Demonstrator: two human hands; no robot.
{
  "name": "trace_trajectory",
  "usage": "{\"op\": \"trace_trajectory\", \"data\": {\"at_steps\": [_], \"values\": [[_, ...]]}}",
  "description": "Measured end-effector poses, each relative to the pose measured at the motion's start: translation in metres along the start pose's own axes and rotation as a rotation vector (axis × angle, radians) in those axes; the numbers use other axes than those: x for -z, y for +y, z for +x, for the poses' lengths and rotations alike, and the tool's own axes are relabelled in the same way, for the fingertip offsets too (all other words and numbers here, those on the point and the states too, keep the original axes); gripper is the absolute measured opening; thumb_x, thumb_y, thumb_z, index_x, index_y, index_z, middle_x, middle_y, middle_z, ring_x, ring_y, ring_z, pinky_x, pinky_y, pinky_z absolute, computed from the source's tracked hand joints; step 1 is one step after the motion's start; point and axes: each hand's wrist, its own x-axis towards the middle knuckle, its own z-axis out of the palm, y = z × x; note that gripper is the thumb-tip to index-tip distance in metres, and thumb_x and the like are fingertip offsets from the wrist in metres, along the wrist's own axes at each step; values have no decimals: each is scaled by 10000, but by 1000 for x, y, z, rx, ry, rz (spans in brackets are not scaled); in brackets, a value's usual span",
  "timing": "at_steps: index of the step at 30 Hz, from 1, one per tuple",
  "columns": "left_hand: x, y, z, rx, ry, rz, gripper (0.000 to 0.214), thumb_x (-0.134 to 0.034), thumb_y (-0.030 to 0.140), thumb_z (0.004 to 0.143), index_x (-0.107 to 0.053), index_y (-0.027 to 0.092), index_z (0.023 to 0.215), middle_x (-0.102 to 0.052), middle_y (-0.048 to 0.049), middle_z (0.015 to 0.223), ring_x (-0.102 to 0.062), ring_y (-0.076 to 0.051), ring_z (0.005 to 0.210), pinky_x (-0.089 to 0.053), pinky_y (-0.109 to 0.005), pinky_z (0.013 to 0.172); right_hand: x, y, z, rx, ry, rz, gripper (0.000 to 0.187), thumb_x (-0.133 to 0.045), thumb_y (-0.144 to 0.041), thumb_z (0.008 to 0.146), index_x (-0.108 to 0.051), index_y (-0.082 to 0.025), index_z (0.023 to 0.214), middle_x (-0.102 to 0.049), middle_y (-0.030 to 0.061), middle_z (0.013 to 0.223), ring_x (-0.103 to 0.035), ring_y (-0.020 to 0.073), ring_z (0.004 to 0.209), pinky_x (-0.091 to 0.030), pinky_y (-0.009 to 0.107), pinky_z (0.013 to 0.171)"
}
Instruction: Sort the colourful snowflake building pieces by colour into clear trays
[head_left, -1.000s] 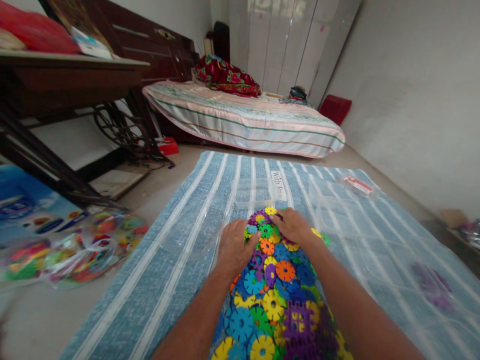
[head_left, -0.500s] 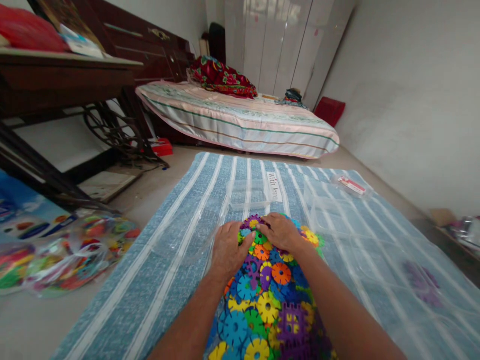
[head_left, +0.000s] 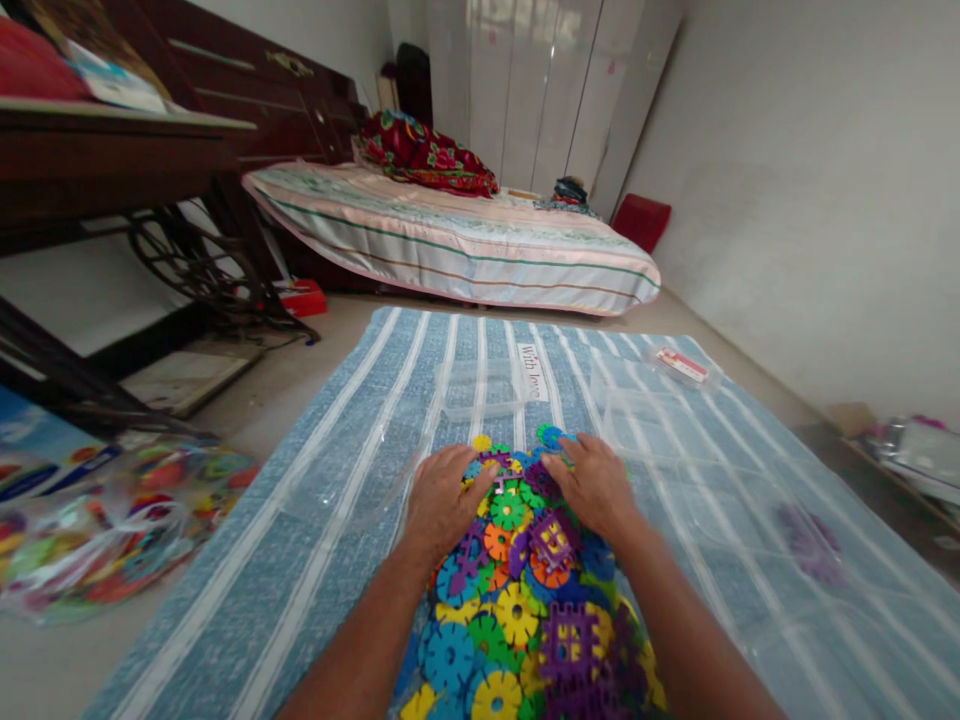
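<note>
A heap of colourful plastic interlocking pieces (head_left: 517, 610), mostly notched discs with some purple window-like squares, lies in front of me on the striped cloth. At the far left side of the heap rests my left hand (head_left: 450, 495), fingers stretched over the pieces. My right hand (head_left: 596, 485) touches the far right side, its fingers spread and bent over a dark purple piece and blue discs. Neither hand is plainly closed on a piece. A purple square (head_left: 553, 542) lies tilted on top between my forearms.
Clear plastic boxes (head_left: 480, 388) stand on the blue-and-white striped cloth (head_left: 322, 480), one with purple pieces at the right. A red-and-white packet (head_left: 681, 365) lies far right. Bags of colourful pieces (head_left: 127, 540) sit on the floor at left. Beyond is a bed (head_left: 450, 235).
My hands have moved apart, the right one shifting rightward. Pieces at the far end have shifted, and a purple square now shows on top of the heap. The view has turned slightly right.
</note>
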Motion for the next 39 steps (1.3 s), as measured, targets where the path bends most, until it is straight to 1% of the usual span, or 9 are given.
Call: {"op": "trace_trajectory", "data": {"at_steps": [3,10,16,20,24,27,30,33,39], "values": [[0,0,0,-7,13,4,359,-436,474,878,-632,199,1000,-677,-85,1065,-598,-252,1036,-456,-448,919,-5,14,5,-78,-62,-4,470,-325,-536,926,-631,-233,1114,-619,105,1100,-521,257,1095,-374,360,906],[-2,-4,-1,-30,33,9,355,-448,471,871,-637,206,1012,-679,-82,1074,-599,-246,1048,-458,-430,930,0,8,-13,39,-144,110,531,-273,-580,926,-664,-224,971,-646,89,984,-582,218,950,-398,296,800],[-4,-7,-1,-21,29,3,386,-438,475,873,-634,180,1028,-673,-103,1090,-591,-254,1059,-448,-439,945,-1,-2,26,64,-99,52,439,-374,-501,927,-596,-194,1148,-589,110,1140,-493,235,1113,-351,332,910],[-5,-6,1,-19,22,3,405,-427,492,872,-638,179,1017,-674,-105,1083,-594,-253,1049,-446,-433,943,-6,-6,39,143,-166,72,374,-401,-484,929,-621,-215,1068,-583,65,1149,-492,190,1094,-339,298,911],[-5,-5,3,-14,29,-2,425,-418,505,867,-646,177,1010,-677,-104,1079,-595,-256,1047,-441,-425,948,-1,-8,17,210,-216,100,390,-350,-472,953,-634,-205,945,-621,46,996,-542,155,955,-360,260,842],[-5,-6,6,-7,24,-1,456,-402,542,857,-653,186,994,-681,-101,1072,-600,-262,1039,-443,-427,944,5,-10,-5,245,-180,141,385,-336,-456,960,-616,-195,917,-624,54,936,-552,167,889,-379,280,801],[-5,-7,9,-4,10,-9,514,-370,572,852,-660,169,981,-682,-116,1061,-604,-273,1032,-445,-429,943,6,-13,-24,252,-103,160,357,-373,-457,945,-610,-192,923,-621,68,943,-552,197,915,-398,327,828],[-5,-8,11,-10,4,-16,552,-353,588,844,-665,151,976,-682,-131,1054,-603,-282,1039,-437,-430,957,4,-13,-38,257,9,194,333,-423,-451,926,-599,-195,1049,-599,98,1079,-527,230,1038,-404,387,900],[-2,-6,12,-7,-35,-7,548,-358,578,843,-667,146,980,-681,-129,1065,-603,-275,1044,-437,-419,961,9,5,-74,240,199,306,303,-504,-372,894,-601,-194,1120,-571,115,1190,-516,239,1124,-441,414,949]]}}
